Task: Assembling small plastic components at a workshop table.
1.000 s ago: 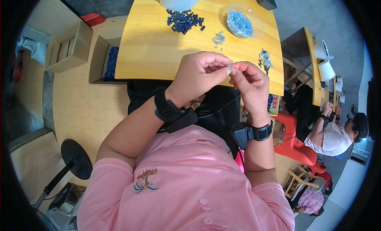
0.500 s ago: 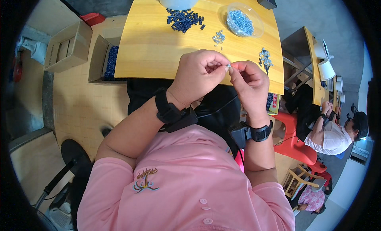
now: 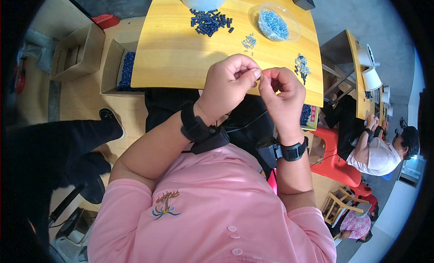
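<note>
Over the front edge of the yellow wooden table (image 3: 172, 59), my left hand (image 3: 228, 86) and my right hand (image 3: 284, 93) meet with thumbs and forefingers pinched together. Whatever is between the fingertips is too small and too covered to name. Just beyond my fingers is a small scatter of tiny clear or silvery pieces (image 3: 248, 40). To the right of my right hand lies a loose group of small pale and dark parts (image 3: 301, 64). Farther off is a heap of dark blue cylinder-like pieces (image 3: 209, 23).
A clear round tub (image 3: 275, 25) of pale blue pieces and a white container (image 3: 205, 0) stand at the back. Left of the table is a cardboard box (image 3: 110, 68) with blue parts. A person in dark trousers (image 3: 68, 136) is at left; another (image 3: 377, 154) sits at right.
My fingertips have shifted slightly, and the tiny shiny piece between them is now mostly covered. A person in dark clothes has come into view at the left.
</note>
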Demonstrator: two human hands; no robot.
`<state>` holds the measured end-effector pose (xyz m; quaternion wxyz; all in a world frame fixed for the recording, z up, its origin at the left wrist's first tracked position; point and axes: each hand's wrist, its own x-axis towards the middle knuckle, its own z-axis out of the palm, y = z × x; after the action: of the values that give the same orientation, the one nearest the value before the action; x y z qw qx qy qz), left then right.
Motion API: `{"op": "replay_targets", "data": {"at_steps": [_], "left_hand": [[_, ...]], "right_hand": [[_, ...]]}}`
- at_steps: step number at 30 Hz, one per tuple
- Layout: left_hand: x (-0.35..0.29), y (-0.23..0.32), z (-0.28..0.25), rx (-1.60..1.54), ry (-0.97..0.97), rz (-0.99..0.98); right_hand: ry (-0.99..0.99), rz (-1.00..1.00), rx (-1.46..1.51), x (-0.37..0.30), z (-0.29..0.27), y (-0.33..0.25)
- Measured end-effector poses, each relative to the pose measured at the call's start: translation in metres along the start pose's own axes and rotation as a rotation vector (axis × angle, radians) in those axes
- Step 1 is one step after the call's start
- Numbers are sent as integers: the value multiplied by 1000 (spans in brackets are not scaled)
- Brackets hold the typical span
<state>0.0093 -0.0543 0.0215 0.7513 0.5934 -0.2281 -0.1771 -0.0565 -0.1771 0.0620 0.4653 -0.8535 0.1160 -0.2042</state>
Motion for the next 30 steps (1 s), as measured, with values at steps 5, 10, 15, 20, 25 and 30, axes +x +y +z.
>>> {"op": "replay_targets", "data": {"at_steps": [5,10,15,20,25,30], "left_hand": [[0,-1,1,-284,-17,-226],[4,-3,-3,-207,-56,-278],[14,-15,-14,-52,-52,-366],[20,-24,-36,-49,117,-276],[26,-22,-58,64,200,-353],[23,-26,-68,-111,196,-356]], "right_hand": [[-19,-74,-155,0,0,4],[-66,291,238,1,-1,19],[-13,354,101,18,-9,71],[62,236,-247,40,-13,107],[98,50,-563,54,-14,102],[131,30,-594,54,-21,110]]}}
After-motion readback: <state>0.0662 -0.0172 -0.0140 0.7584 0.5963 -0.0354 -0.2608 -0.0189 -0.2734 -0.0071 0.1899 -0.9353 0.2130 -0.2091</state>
